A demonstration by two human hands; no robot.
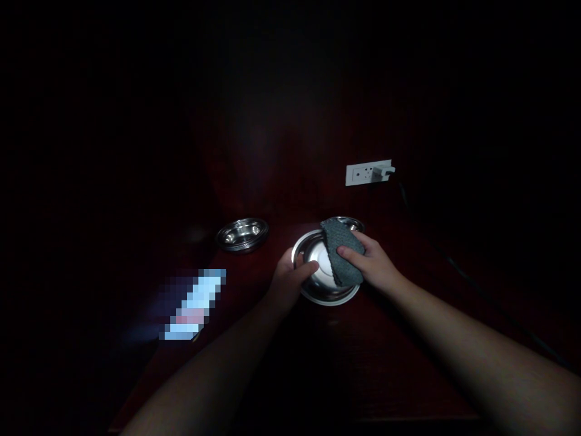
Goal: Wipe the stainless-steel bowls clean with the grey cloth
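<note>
A shiny metal bowl [320,293] is held up in front of me, its inside turned toward my view. My left hand [293,278] grips its left rim, thumb inside the bowl and fingers hidden behind. A folded grey-green cloth [345,257] lies over the bowl's right side. My right hand [374,263] is closed on that cloth, thumb on top, pressing it against the rim. Just behind the cloth, another metal bowl [356,223] shows only in part. To the left stands a stack of metal bowls [242,236], apart from both hands.
The dark red table [363,363] holds everything. At the left lies a lit, pixelated screen [195,309]. A white wall socket [365,173] with a plug [385,172] is at the back right. A dark cable [463,272] runs down the right side. The surroundings are very dark.
</note>
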